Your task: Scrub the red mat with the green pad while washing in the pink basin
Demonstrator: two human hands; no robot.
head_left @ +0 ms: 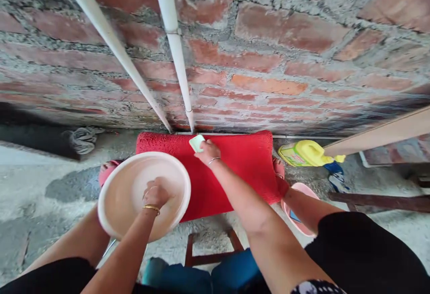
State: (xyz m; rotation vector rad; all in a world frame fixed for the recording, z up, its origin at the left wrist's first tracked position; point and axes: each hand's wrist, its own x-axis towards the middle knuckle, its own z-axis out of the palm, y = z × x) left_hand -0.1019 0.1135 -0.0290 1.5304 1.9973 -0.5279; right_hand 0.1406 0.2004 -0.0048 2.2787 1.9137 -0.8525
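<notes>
Over the far edge of a red mat [228, 173], my right hand [208, 151] grips a pale green rounded bar [197, 143] that looks like soap. My left hand [156, 193] is down inside a whitish plastic basin [116, 215] with cloudy water. Its fingers look curled, but what they hold, if anything, is hidden. The basin sits to the left, partly overlapping the mat. A gold bangle circles my left wrist, and a thin bracelet is on my right.
A brick wall [268, 57] with two white pipes [174, 48] rises behind the mat. To the right are a yellow jug [304, 153] and a pink basin [304, 191]. A grey rag [83, 139] lies at left. A wooden stool [215, 259] is below.
</notes>
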